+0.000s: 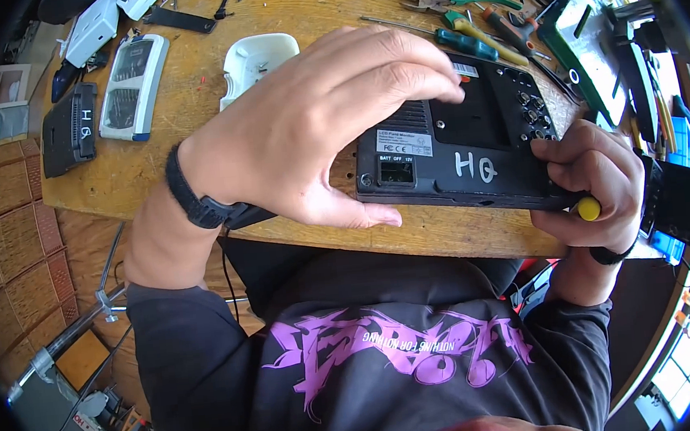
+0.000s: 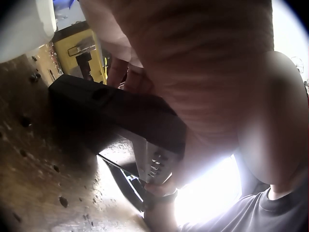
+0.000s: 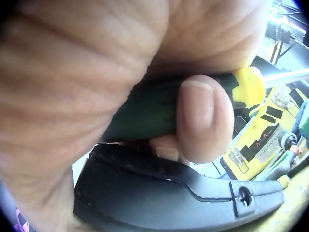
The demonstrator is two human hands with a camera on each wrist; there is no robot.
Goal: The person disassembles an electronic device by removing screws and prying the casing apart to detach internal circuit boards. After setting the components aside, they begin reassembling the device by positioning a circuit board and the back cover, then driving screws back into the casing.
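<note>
A black LCD field monitor (image 1: 456,177), marked HQ in white, is held back side up over the bench's near edge. My left hand (image 1: 343,101) arches over its left end, fingers extended above the back and thumb spread along the near edge. In the left wrist view the monitor (image 2: 120,108) is dark beneath that palm. My right hand (image 1: 604,180) grips the monitor's near right corner. Tucked in the same hand is a screwdriver (image 3: 149,111) with a green and yellow handle; a fingertip lies across it, and the monitor's black casing (image 3: 159,198) is just below.
On the wooden bench (image 1: 186,176) lie a white tray (image 1: 257,59) with small bits, a white-framed case (image 1: 134,86) and a black HQ-marked part (image 1: 71,129). Pliers (image 1: 441,2) and several screwdrivers lie at the back right. A yellow toolbox (image 3: 263,140) shows in the right wrist view.
</note>
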